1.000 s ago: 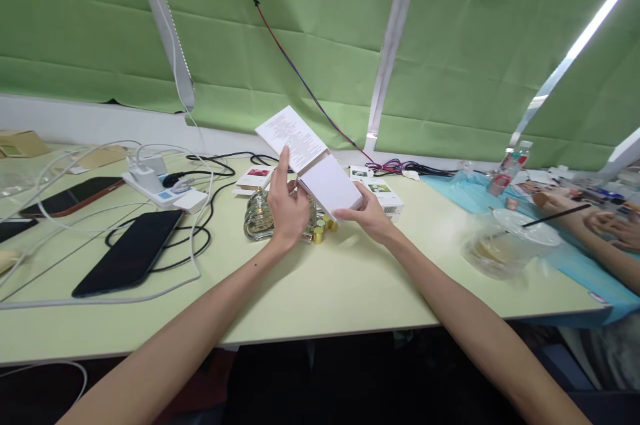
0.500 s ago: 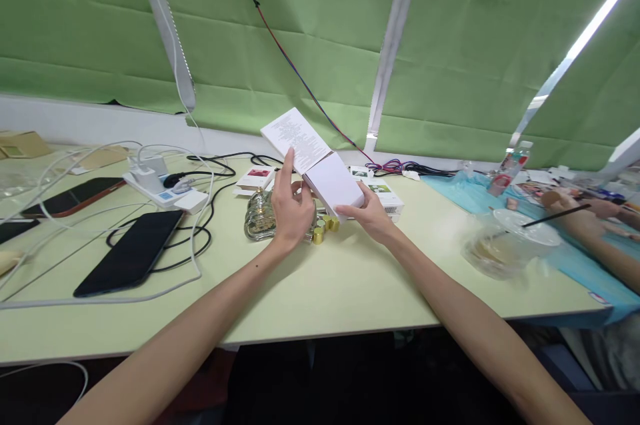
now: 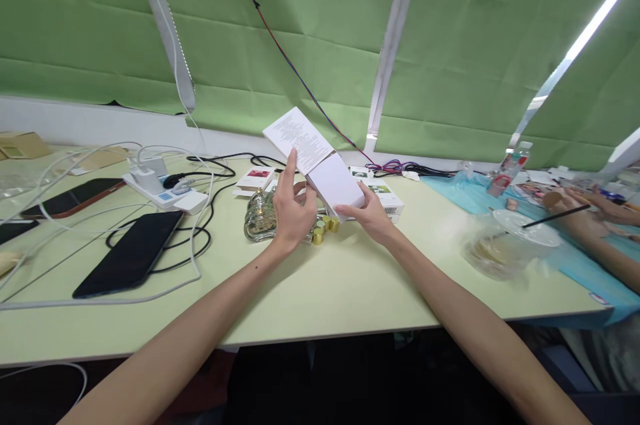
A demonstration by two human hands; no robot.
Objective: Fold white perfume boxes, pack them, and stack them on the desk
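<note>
Both my hands hold a white carton (image 3: pixel 338 185) tilted above the pale green table (image 3: pixel 320 285). My right hand (image 3: pixel 371 215) grips its lower end from the right. My left hand (image 3: pixel 292 206) closes on its left side, with the forefinger raised against the printed leaflet (image 3: pixel 299 136) that sticks up out of the carton's open top. Behind my left hand stands a clear glass bottle (image 3: pixel 259 217). Several small gold caps (image 3: pixel 325 228) lie on the table under the carton.
Two dark phones (image 3: pixel 128 253) (image 3: pixel 75 195), a white power strip (image 3: pixel 161 193) and tangled cables lie at the left. Small printed boxes (image 3: pixel 381 193) sit behind the carton. At the right, another person's hands (image 3: pixel 585 215) work over a blue cloth by a clear plastic bowl (image 3: pixel 500 246).
The carton and leaflet have shifted slightly right and tilted more upright. My left forefinger has slid up along the leaflet. The other person's hands have moved at the right.
</note>
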